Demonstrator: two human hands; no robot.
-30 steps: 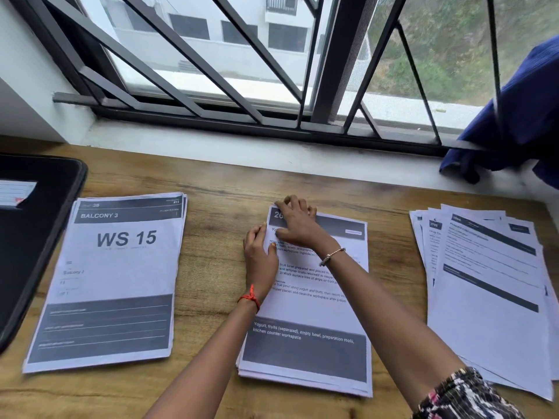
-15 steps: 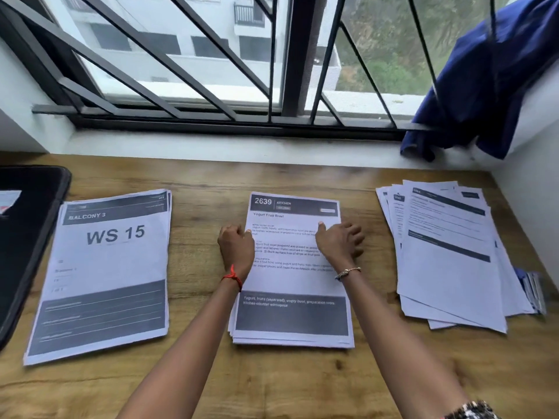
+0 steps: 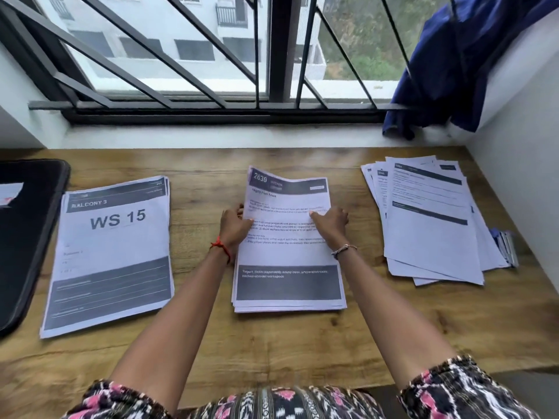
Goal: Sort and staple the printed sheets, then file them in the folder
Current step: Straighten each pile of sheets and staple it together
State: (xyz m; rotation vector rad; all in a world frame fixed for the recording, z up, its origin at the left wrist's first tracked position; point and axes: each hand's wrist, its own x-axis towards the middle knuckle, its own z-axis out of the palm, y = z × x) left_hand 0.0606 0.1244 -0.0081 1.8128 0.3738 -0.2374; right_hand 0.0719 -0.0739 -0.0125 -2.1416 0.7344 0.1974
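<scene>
Three paper stacks lie on the wooden desk. The middle stack [image 3: 289, 267], headed "2639", has its far end lifted and curved off the desk. My left hand [image 3: 234, 226] grips its left edge and my right hand [image 3: 331, 222] grips its right edge. To the left lies the "WS 15" stack [image 3: 109, 255], flat. A loosely fanned stack [image 3: 429, 219] sits on the right. A black folder [image 3: 27, 237] lies at the far left edge.
A small grey and blue object [image 3: 506, 246] pokes out from under the right stack. A blue cloth [image 3: 447, 65] hangs over the window grille at back right. A white wall borders the desk on the right.
My right hand moved from the stack's top left corner to its right edge and my left hand to the left edge. The stack's far end has risen off the desk.
</scene>
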